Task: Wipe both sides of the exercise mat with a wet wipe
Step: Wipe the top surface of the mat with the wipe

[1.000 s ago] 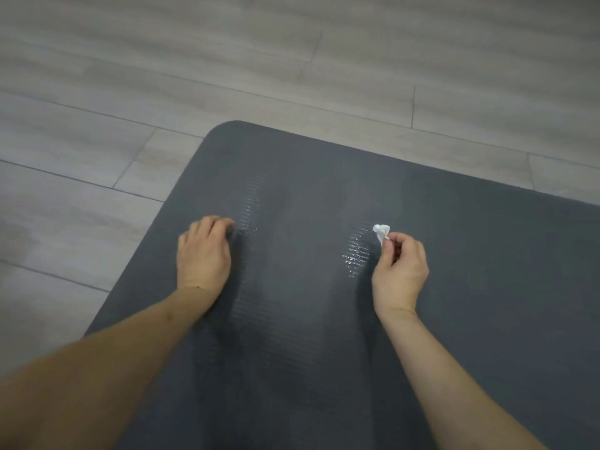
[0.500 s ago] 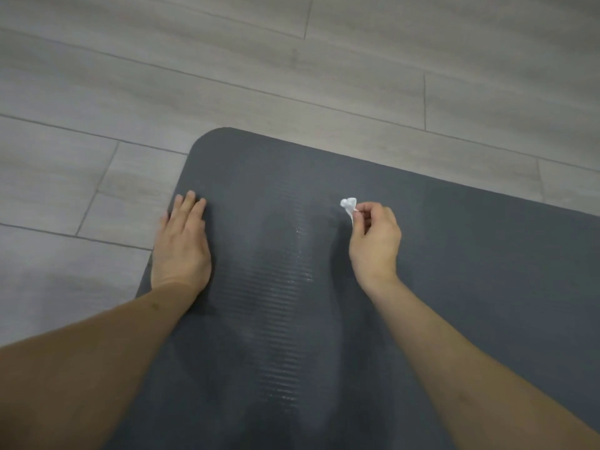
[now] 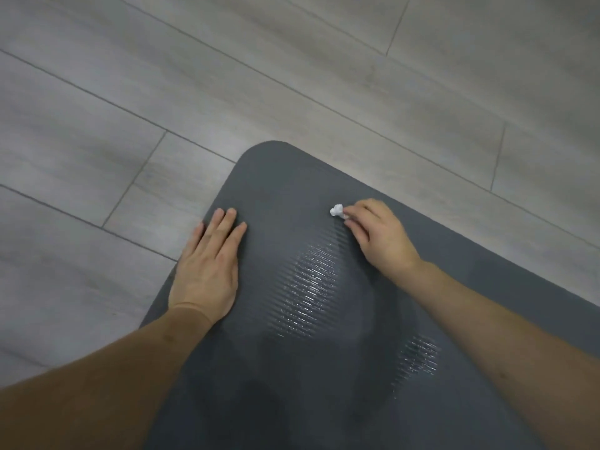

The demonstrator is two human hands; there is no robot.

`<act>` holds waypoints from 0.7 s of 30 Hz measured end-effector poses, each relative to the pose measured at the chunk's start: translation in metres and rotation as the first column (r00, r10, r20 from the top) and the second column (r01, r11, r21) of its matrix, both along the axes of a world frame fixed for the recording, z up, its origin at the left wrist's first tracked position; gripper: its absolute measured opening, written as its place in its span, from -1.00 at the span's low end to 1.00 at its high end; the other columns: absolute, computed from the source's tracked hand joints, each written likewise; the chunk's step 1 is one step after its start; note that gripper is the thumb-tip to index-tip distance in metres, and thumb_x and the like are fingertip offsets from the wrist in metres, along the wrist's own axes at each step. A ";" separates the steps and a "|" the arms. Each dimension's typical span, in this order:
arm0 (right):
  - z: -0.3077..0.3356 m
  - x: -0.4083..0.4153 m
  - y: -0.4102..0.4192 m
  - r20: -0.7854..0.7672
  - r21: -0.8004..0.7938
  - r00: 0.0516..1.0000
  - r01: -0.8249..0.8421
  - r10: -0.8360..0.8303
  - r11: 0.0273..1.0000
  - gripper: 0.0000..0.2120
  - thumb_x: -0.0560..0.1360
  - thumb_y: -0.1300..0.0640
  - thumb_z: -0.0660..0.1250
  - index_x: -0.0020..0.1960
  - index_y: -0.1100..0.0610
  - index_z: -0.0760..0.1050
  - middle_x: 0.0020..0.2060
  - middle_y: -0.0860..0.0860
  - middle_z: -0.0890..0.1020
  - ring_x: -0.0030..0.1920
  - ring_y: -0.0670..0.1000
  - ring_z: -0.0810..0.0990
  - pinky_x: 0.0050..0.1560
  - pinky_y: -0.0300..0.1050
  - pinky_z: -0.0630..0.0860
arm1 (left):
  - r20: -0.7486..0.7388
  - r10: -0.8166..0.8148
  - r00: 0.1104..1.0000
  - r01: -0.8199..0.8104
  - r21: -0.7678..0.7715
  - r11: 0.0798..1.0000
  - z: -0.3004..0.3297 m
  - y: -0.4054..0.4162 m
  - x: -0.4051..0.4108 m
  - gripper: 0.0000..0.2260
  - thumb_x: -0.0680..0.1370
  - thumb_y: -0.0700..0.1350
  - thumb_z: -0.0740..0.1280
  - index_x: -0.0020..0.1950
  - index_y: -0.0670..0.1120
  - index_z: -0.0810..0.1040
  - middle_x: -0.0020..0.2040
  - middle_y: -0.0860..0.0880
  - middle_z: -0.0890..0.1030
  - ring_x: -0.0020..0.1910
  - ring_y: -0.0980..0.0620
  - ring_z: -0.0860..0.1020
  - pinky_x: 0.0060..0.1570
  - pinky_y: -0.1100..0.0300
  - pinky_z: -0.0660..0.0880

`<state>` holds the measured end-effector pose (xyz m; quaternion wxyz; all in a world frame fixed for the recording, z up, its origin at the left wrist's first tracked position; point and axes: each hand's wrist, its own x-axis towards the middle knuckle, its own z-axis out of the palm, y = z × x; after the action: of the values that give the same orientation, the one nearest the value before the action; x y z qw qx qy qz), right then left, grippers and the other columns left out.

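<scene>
With the dark grey ribbed foam exercise mat [image 3: 292, 368] flat on the floor, keep the left hand [image 3: 207, 271] spread flat, pinning its left edge, while the right hand [image 3: 380, 235], pinching the crumpled white wet wipe [image 3: 336, 210], sweeps the dry far corner.

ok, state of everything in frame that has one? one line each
exercise mat: unrolled flat on the floor, ribbed side up, rounded corner in view
wet streak: shiny damp patch on the mat between the hands
wet wipe: crumpled into a small wad, pinched at the fingertips, at the mat surface
right hand: fingers curled, pinching the wipe
left hand: flat, fingers straight, pressing the mat near its edge
</scene>
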<state>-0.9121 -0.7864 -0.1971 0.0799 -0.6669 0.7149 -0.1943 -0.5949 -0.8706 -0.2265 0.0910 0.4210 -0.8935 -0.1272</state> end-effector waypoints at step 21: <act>-0.002 -0.039 -0.114 0.020 -0.025 0.884 -0.467 0.467 0.884 -0.86 0.65 0.22 0.31 0.06 0.24 0.64 -0.05 0.10 0.64 -0.06 0.16 0.59 0.09 -0.10 0.50 | 0.032 0.044 0.999 -0.044 0.000 0.999 0.001 0.001 0.001 -0.55 0.67 -0.11 0.08 0.57 -0.12 0.39 0.62 -0.07 0.28 0.62 -0.05 0.21 0.60 -0.04 0.11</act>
<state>-0.9511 -0.9002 -0.1995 0.1268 -0.8176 0.5304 -0.1848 -0.5939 -0.8699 -0.2255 0.0794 0.4426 -0.8853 -0.1188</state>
